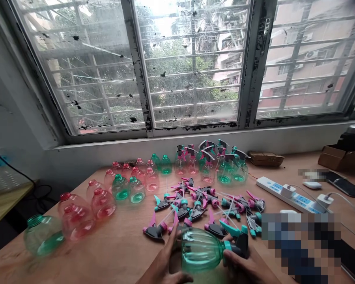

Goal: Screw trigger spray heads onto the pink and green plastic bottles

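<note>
A green translucent plastic spray bottle (pixel 201 250) lies on its side between both hands, low over the wooden surface (pixel 121 244). The left hand (pixel 165 262) wraps its ribbed body; the right hand (pixel 244 268) grips the teal and dark grey trigger head (pixel 238 238) at its neck. Loose pink and teal trigger heads (pixel 201 205) lie just beyond.

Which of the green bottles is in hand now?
The green bottle held sideways at bottom centre: left hand on its body, right hand at its teal trigger head. The other green ones sit untouched on the table.
</note>
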`<state>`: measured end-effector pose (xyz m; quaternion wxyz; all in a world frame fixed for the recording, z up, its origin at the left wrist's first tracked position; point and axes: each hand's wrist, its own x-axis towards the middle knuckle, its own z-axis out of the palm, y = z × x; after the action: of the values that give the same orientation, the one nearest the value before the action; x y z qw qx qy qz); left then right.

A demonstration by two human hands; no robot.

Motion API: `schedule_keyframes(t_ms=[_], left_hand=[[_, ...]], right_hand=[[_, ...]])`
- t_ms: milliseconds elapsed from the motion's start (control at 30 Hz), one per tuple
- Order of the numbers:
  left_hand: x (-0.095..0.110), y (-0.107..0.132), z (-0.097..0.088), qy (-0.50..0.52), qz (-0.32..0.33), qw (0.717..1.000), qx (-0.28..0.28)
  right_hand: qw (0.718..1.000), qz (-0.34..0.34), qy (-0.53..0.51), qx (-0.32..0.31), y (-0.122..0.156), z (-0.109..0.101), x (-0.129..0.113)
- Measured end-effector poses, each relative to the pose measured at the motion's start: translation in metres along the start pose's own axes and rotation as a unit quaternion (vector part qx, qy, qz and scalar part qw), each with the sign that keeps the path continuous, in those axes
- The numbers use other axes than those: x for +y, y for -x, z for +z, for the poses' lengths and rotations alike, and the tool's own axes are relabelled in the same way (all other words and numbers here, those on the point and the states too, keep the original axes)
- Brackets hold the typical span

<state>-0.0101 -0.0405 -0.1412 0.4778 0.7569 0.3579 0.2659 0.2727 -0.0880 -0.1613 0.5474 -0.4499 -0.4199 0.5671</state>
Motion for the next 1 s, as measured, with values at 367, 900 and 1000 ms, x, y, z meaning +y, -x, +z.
schedule_keyframes(t_ms=[367, 900, 1000], left_hand=[[-0.002, -0.001, 0.001, -0.065, 0.052, 0.997, -0.006], [0.020, 0.002, 0.002, -0.028, -0.014, 0.999, -0.016], [0.019, 0.002, 0.000, -0.034, -0.034, 0.998, -0.028]], right_hand=[[1.000, 0.001, 0.009, -0.003, -0.001, -0.002, -0.001], [1.000, 0.012, -0.004, 0.005, 0.001, 0.000, -0.007], [1.000, 0.011, -0.023, 0.006, 0.001, -0.001, -0.005]])
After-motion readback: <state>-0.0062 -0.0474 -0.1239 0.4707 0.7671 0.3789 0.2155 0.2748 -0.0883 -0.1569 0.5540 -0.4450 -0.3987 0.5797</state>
